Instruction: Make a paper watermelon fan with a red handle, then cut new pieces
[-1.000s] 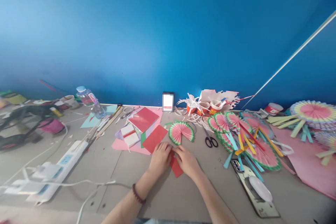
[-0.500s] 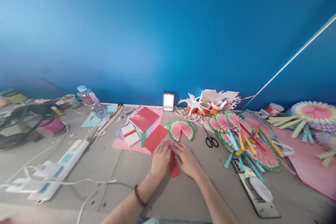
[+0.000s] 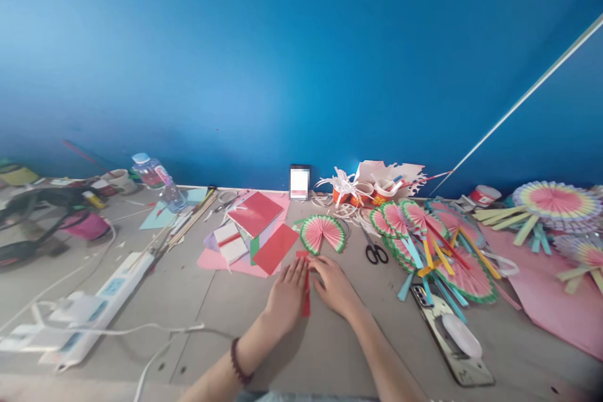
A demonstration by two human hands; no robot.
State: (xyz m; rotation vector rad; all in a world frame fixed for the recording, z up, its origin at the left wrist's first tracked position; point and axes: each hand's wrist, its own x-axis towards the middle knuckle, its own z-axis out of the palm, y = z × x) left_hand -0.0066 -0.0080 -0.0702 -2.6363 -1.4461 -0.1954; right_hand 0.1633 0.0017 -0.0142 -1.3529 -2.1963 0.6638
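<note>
A narrow red paper strip [image 3: 306, 306] lies on the grey table in front of me, its upper end showing above my fingers. My left hand [image 3: 288, 292] rests flat across the strip's left side, fingers stretched out together. From the right, my right hand [image 3: 333, 284] touches the strip near its upper end with the index fingertip, thumb apart. Just beyond my hands stands out a pleated watermelon-coloured paper fan [image 3: 323, 234]. Left of it lies a red paper sheet [image 3: 276, 249], partly over pink and green paper.
Black-handled scissors [image 3: 376, 254] lie right of the fan, near a pile of pleated paper fans [image 3: 426, 232]. A phone [image 3: 455, 339] carries a white mouse [image 3: 461, 334]. At left are a power strip [image 3: 101, 308], a bottle [image 3: 160, 179] and wooden sticks [image 3: 193, 220].
My left hand has flattened, its fingers now extended along the strip. The strip looks narrower and straighter, its lower end less exposed. The whole view has shifted slightly.
</note>
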